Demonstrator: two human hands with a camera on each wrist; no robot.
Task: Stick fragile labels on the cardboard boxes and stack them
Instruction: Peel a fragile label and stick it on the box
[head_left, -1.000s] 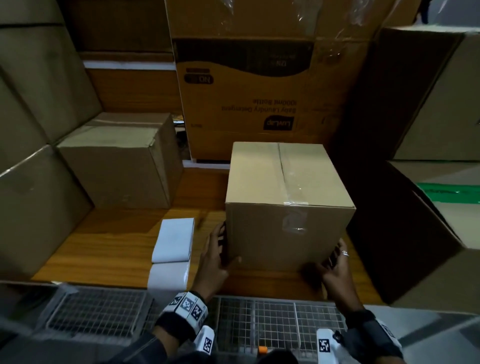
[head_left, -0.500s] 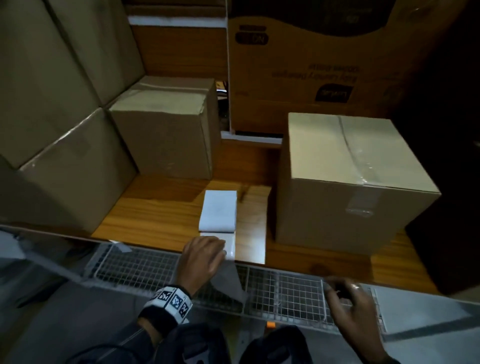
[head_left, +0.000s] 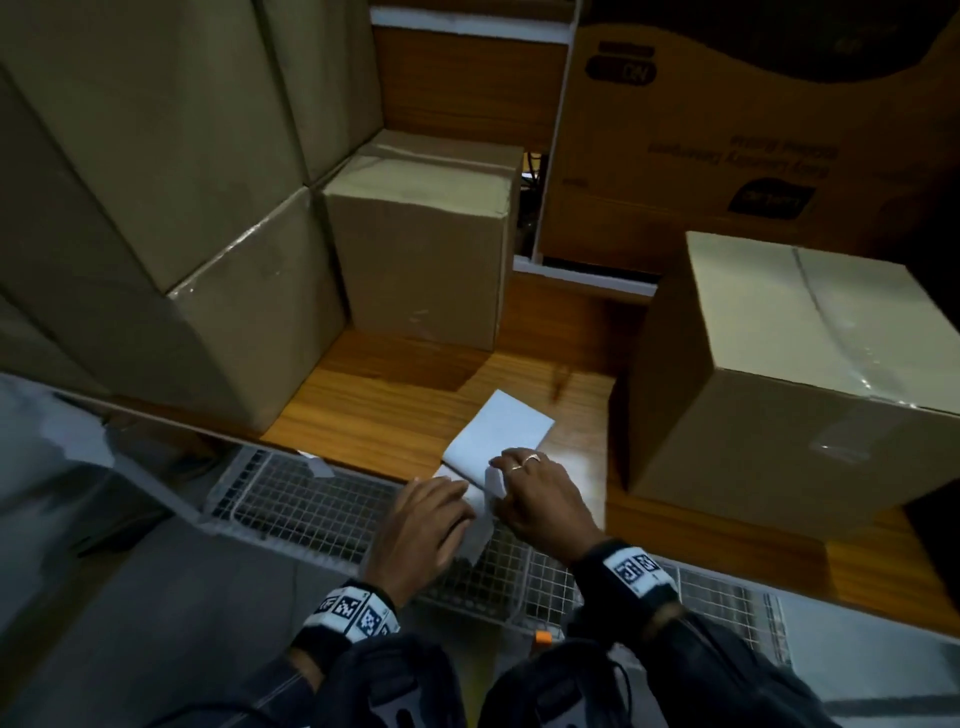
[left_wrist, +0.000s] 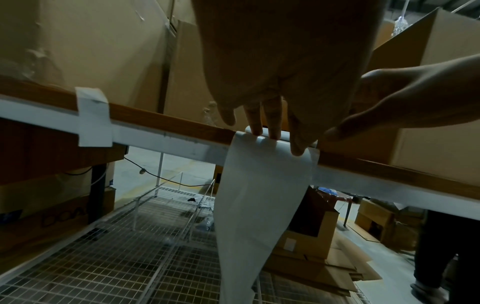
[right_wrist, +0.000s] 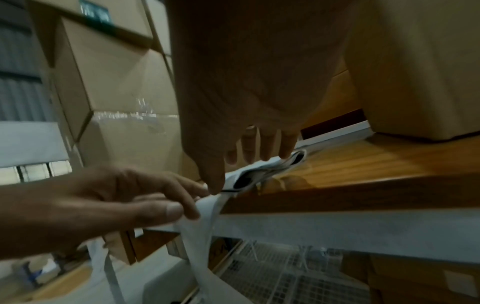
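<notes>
Both hands' fingers pinch the white folded label stack; its loose strip hangs over the wooden shelf edge.

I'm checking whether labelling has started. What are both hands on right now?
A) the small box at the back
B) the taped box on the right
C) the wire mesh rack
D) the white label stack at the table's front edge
D. The left hand and right hand both sit on the white label stack, whose loose strip hangs over the table edge; the taped box is untouched.
</notes>
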